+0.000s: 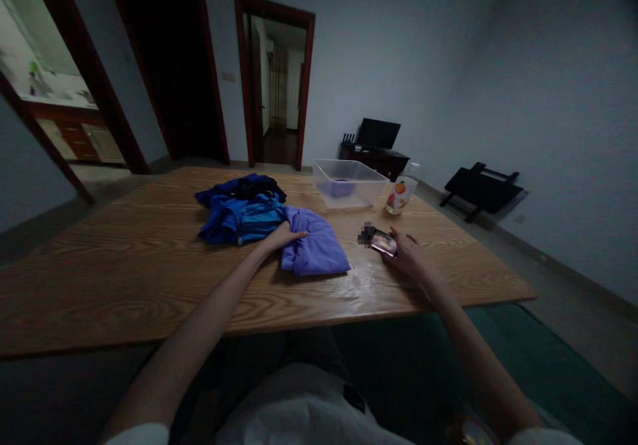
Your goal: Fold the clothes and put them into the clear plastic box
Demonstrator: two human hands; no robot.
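A folded purple garment (pixel 319 246) lies on the wooden table in front of me. My left hand (pixel 282 236) grips its left edge, the thumb stretched across the top and the other fingers mostly hidden by the cloth. In my right hand (pixel 409 254) is a smartphone (pixel 384 242) with a lit screen, held by its right end low over the table. Just left of the purple garment sits a loose heap of blue and dark clothes (pixel 239 212). Part of the phone's left end is blurred out by blocks.
Toward the table's far edge stands a clear plastic bin (pixel 366 196) with something purple (pixel 342 188) inside. A capped bottle with a fruit label (pixel 401 191) is to its right. Beyond the wooden table (pixel 124 266) are a screen on a dark cabinet (pixel 379 133) and a folded black table (pixel 481 189).
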